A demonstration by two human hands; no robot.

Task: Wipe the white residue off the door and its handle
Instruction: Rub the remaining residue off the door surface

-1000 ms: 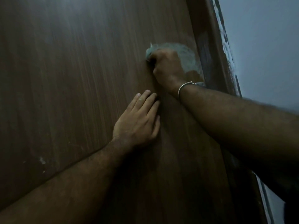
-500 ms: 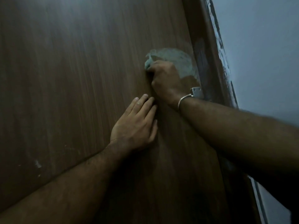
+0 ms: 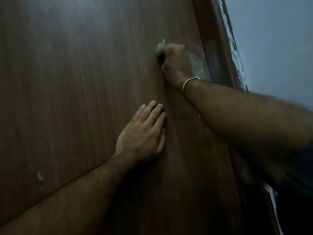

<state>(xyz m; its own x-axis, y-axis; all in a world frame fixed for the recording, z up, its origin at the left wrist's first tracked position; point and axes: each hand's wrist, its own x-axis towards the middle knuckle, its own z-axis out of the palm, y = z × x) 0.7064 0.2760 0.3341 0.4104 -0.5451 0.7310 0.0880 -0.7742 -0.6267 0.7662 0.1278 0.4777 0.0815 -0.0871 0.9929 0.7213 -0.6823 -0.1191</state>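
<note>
A dark brown wood-grain door [image 3: 76,82] fills most of the view. My right hand [image 3: 176,63] grips a pale green cloth [image 3: 160,47] and presses it against the door near its right edge. A whitish smear of residue [image 3: 197,65] shows on the door just right of that hand. My left hand [image 3: 144,133] lies flat on the door below, fingers straight and together. Small white specks [image 3: 40,176] sit at the lower left of the door. No handle is visible.
The brown door frame [image 3: 218,48] runs along the door's right edge, with white paint marks [image 3: 228,28] on its outer side. A pale blue wall [image 3: 274,39] lies beyond it. A metal bangle [image 3: 188,82] circles my right wrist.
My right hand with the cloth went down the door and then back up over the residue patch, so less of it shows. My left hand stayed flat on the door.
</note>
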